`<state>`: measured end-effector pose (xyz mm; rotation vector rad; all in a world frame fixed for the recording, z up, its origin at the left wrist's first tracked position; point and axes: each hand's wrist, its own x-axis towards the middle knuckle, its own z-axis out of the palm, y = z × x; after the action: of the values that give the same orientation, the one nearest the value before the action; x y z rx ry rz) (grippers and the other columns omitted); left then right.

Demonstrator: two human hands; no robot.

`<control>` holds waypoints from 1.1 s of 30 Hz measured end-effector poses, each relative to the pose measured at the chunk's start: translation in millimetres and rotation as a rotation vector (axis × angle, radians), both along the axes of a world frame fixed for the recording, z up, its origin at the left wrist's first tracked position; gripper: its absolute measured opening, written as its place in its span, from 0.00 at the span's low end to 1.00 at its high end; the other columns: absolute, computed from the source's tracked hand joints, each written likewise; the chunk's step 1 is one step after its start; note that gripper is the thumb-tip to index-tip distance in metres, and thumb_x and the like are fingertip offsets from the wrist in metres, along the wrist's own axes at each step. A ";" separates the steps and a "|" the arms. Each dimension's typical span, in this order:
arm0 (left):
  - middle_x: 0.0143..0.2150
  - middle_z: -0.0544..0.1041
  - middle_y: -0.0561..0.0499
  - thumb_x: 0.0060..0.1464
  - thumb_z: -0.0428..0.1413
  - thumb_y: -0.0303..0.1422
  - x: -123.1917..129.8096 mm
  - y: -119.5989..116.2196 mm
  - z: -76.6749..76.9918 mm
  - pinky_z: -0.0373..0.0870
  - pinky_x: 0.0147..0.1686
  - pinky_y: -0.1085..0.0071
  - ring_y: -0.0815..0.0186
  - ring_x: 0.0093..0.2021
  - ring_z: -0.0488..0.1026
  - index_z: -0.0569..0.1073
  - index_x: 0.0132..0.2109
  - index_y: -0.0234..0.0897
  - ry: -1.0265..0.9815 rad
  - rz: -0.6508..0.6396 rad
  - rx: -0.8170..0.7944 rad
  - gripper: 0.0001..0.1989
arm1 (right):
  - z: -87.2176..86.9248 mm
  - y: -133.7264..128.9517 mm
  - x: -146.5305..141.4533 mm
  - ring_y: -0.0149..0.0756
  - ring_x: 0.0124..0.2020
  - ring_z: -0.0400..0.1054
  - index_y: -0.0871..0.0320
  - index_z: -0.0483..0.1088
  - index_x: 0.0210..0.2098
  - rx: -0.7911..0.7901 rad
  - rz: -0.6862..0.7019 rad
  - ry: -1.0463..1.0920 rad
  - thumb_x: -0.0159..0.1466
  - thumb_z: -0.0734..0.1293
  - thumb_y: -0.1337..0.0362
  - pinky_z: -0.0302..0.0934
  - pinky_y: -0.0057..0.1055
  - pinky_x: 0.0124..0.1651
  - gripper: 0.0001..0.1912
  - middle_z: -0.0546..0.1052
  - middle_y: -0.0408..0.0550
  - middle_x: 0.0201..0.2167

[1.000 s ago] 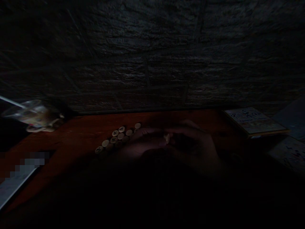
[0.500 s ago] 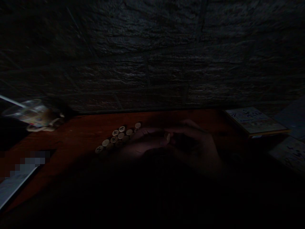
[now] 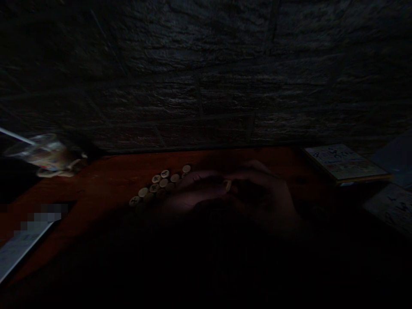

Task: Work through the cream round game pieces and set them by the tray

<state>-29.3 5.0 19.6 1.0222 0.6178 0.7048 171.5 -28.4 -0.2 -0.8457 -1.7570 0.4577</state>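
Between my two hands, a small round wooden xiangqi piece (image 3: pixel 228 186) is held on edge, its face hard to make out in the dark. My left hand (image 3: pixel 196 189) reaches in from the left, closed, with its fingertips at the piece. From the right, my right hand (image 3: pixel 270 186) meets it, its fingers curled around the piece's other side. Several more xiangqi pieces (image 3: pixel 154 188) lie flat in slanting rows just left of my left hand, some showing dark characters and others blank. My left hand partly covers the nearest ones.
On the reddish wooden table (image 3: pixel 112 176) a clear cup (image 3: pixel 48 154) with a straw stands at the far left. A flat light-coloured panel (image 3: pixel 22 249) lies at the lower left. Two flat boxes with writing are at the right, one a lidded box (image 3: pixel 346 163). A stone wall (image 3: pixel 193 94) rises behind.
The piece between my fingertips has turned slightly and shifted a little to the right. Both hands stay nearly in place, and the pieces on the table have not moved.
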 end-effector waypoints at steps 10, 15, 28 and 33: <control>0.43 0.86 0.46 0.57 0.69 0.33 1.1 3.1 -6.9 0.78 0.43 0.72 0.64 0.41 0.83 0.85 0.44 0.37 -0.075 0.015 -0.050 0.09 | 3.3 -0.2 -2.4 0.35 0.39 0.74 0.55 0.79 0.46 -0.019 -0.044 0.002 0.62 0.76 0.68 0.69 0.31 0.38 0.12 0.77 0.46 0.38; 0.42 0.86 0.45 0.59 0.68 0.35 1.2 -0.2 -9.8 0.80 0.44 0.69 0.63 0.40 0.84 0.84 0.45 0.35 -0.061 0.075 -0.045 0.10 | 6.5 -2.7 -4.1 0.35 0.38 0.74 0.54 0.79 0.45 -0.032 -0.067 -0.010 0.67 0.72 0.66 0.69 0.32 0.38 0.07 0.78 0.46 0.37; 0.38 0.87 0.46 0.59 0.68 0.36 2.1 2.4 -10.8 0.81 0.37 0.73 0.65 0.34 0.84 0.85 0.45 0.35 -0.071 0.068 -0.010 0.11 | 1.2 -1.7 -5.5 0.34 0.37 0.79 0.54 0.79 0.47 -0.230 -0.019 0.131 0.69 0.71 0.62 0.72 0.31 0.41 0.08 0.84 0.45 0.38; 0.40 0.87 0.47 0.58 0.69 0.34 1.8 -1.0 -8.9 0.81 0.39 0.72 0.65 0.35 0.85 0.85 0.47 0.36 0.024 0.116 0.117 0.10 | 1.3 1.3 -6.0 0.34 0.34 0.80 0.56 0.80 0.45 -0.339 -0.004 0.202 0.67 0.74 0.59 0.73 0.28 0.38 0.09 0.85 0.45 0.36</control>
<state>-27.5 4.0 10.8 1.1103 0.6667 0.8396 165.4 -27.2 1.2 -1.0004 -1.5131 0.8255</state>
